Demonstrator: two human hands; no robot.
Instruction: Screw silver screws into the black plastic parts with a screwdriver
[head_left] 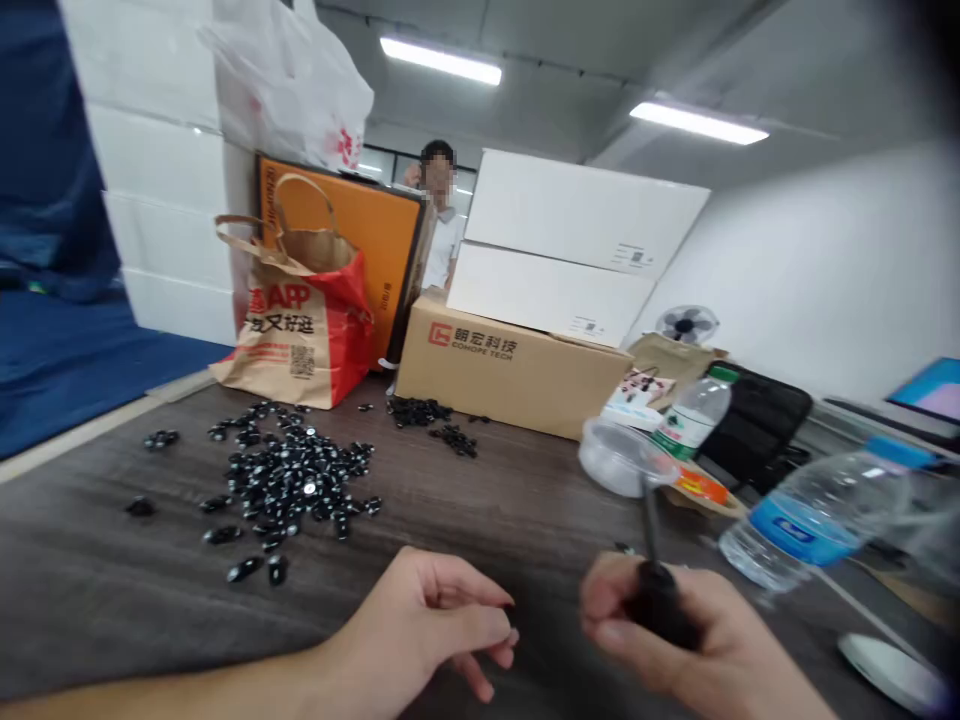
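Note:
My right hand [667, 630] is wrapped round the black handle of a screwdriver [651, 525], whose thin shaft points up and away from me. Left of it, my left hand [442, 620] hovers low over the dark table with thumb and forefinger brought together. A dark speck shows at those fingertips, too small to name. Beyond my left hand spreads a loose pile of small black parts with shiny metal bits [289, 470]. Farther back, by the cardboard box, lie smaller heaps of plain black pieces [418, 410].
Along the back stand a paper bag [300, 330], an orange box [390, 240], a cardboard box [510, 375] and white boxes [555, 270]. To the right are a clear plastic tub [619, 460], two bottles [802, 525] [694, 410] and a white rounded object [889, 672]. A person [446, 240] stands behind.

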